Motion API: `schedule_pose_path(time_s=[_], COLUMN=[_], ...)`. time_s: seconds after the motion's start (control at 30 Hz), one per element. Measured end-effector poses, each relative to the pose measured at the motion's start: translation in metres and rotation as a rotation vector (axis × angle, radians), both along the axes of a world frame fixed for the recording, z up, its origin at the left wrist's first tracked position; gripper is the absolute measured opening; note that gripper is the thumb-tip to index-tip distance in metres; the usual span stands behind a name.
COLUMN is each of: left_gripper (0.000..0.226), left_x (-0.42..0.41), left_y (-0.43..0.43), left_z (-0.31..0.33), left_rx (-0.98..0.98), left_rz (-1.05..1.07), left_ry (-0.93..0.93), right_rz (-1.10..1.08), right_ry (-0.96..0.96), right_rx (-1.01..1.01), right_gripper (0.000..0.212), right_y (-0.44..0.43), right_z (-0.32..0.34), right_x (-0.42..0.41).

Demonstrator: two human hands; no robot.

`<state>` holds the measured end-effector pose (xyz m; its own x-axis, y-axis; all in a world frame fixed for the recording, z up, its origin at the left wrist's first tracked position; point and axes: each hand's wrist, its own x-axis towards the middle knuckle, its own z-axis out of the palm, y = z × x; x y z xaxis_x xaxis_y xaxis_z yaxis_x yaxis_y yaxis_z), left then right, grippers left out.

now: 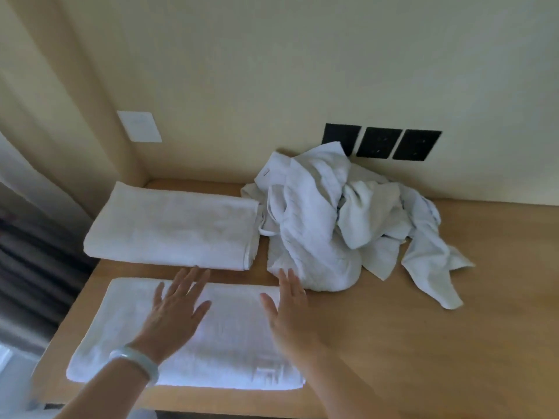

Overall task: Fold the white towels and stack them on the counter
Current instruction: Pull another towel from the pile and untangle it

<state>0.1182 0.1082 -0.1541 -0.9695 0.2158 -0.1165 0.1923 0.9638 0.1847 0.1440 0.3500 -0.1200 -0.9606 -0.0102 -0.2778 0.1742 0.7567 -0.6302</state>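
Left hand (178, 309) and right hand (289, 316), grips released, spread flat over the near folded towel (236, 343), its length running left-right. The far folded towel (172, 225) lies just beyond, nearest the left hand.

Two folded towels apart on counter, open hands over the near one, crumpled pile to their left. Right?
No. Head view: crumpled pile lies to their right. The far folded towel and near folded towel are apart on the counter; left hand and right hand open over the near one.

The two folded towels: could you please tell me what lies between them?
In the head view, only a bare strip of counter, with the fingertips of the left hand extending over it.
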Motion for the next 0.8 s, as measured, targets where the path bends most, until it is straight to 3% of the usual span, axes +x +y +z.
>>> schedule_pose_path(time_s=[0.07,0.13,0.3,0.43,0.5,0.57,0.67,0.8], left_gripper=[0.071,0.062,0.074,0.079,0.072,0.061,0.028,0.010], left_x=[-0.014,-0.029,-0.077,-0.131,-0.158,-0.176,-0.186,-0.176], left_y=[0.031,0.066,0.164,0.233,0.262,0.280,0.295,0.323], left_z=[0.012,0.025,0.054,0.075,0.087,0.093,0.099,0.148], left_rx=[0.084,0.175,0.477,0.695,0.805,0.769,0.582,0.748], left_rz=[0.032,0.055,0.146,0.363,0.555,0.710,0.697,0.595], left_ry=[-0.018,-0.057,-0.155,-0.234,-0.267,-0.271,-0.235,0.011], right_rz=[-0.056,-0.124,-0.138,-0.046,-0.039,-0.016,0.032,0.072], right_ry=[-0.046,-0.013,0.154,0.297,0.330,0.309,0.174,0.056], right_rx=[-0.126,-0.191,-0.150,-0.161,-0.173,-0.240,-0.405,-0.553], right_gripper=[0.069,0.075,0.066,0.066,0.060,0.051,0.059,0.058], right_y=[0.013,0.032,0.093,0.134,0.154,0.175,0.206,0.244], right_z=[0.005,0.009,0.034,0.064,0.074,0.081,0.088,0.098], right_x=[-0.008,-0.016,-0.064,-0.112,-0.132,-0.145,-0.157,-0.168])
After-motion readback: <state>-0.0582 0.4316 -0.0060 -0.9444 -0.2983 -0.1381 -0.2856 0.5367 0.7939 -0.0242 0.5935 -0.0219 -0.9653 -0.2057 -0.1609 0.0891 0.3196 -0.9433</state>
